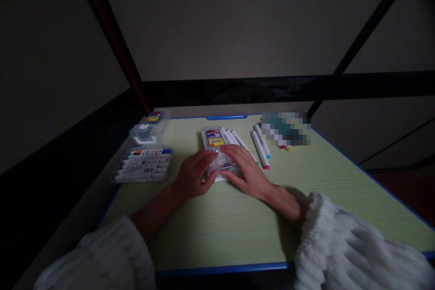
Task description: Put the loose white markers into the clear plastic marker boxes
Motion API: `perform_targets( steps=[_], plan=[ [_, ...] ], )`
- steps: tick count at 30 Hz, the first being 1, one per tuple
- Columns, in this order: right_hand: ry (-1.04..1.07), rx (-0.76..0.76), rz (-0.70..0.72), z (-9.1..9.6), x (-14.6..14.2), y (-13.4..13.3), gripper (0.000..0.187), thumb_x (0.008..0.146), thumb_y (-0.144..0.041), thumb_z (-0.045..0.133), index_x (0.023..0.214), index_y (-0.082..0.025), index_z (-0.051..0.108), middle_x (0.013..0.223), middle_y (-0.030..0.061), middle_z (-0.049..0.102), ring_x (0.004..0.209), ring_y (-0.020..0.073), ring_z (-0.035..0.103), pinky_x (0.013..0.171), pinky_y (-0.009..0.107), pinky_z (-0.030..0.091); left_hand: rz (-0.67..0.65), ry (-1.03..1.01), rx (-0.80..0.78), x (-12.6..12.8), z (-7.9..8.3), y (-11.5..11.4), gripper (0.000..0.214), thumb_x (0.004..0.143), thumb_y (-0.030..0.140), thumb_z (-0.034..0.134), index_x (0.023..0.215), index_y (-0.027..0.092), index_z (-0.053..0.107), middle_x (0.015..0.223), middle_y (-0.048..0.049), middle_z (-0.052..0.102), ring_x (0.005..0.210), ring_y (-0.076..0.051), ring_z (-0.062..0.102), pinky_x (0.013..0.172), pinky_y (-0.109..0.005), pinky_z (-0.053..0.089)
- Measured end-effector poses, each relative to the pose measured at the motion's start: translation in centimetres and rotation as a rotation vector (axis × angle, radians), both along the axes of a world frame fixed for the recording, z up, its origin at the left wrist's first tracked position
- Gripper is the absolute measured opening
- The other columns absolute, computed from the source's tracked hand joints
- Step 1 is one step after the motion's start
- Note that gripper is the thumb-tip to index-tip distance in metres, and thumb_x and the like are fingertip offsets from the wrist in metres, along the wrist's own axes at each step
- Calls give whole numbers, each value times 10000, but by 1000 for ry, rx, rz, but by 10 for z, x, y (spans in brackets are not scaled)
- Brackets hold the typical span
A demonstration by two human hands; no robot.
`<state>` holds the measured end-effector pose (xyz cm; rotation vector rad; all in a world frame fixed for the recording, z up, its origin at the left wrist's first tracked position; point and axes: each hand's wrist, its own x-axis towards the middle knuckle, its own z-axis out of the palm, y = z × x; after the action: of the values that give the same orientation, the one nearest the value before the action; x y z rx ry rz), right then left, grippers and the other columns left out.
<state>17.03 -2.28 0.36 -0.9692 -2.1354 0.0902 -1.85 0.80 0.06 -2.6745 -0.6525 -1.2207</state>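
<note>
Dim room, dark walls, and a pale green desk [220, 231] with blue edging is pretty much the whole scene. Counting from the left, there are two clear plastic marker cases at the desk's left edge: a small case [149, 130] at the back with its lid down, and a bigger full case [142, 166] just in front of it, packed with white-barrelled markers. Next is the left hand [193, 177], fingers bent over the left edge of a third case, the middle case [215, 142], thumb at its near edge, so it's gripping it. That case sits flat on the desk around the centre. The right hand [249, 173] lies flat on its lid with fingers stretched out, pressing rather than closed round anything. Just right of that case are three loose markers [234, 138], side by side and touching it. A bit further right are two more markers [261, 148], one with a pink tip and one with a blue tip. After that, a pixelated patch [285, 129] hides the rest, and I can't count what's under it. Both arms are in fluffy white sleeves [356, 244].
</note>
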Motion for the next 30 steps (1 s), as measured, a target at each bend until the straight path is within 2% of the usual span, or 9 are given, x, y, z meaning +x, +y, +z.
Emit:
perform_targets(
  steps=[30],
  plan=[
    [101, -60, 36, 1, 2, 3, 436, 821, -388, 531, 1189, -197, 393, 1137, 106, 524, 1076, 242, 459, 920, 427, 394, -12, -31, -25, -1, -1, 1, 276, 832, 206, 467, 1100, 143, 440, 935, -99, 575, 853, -194, 576, 713, -314, 511]
  ],
)
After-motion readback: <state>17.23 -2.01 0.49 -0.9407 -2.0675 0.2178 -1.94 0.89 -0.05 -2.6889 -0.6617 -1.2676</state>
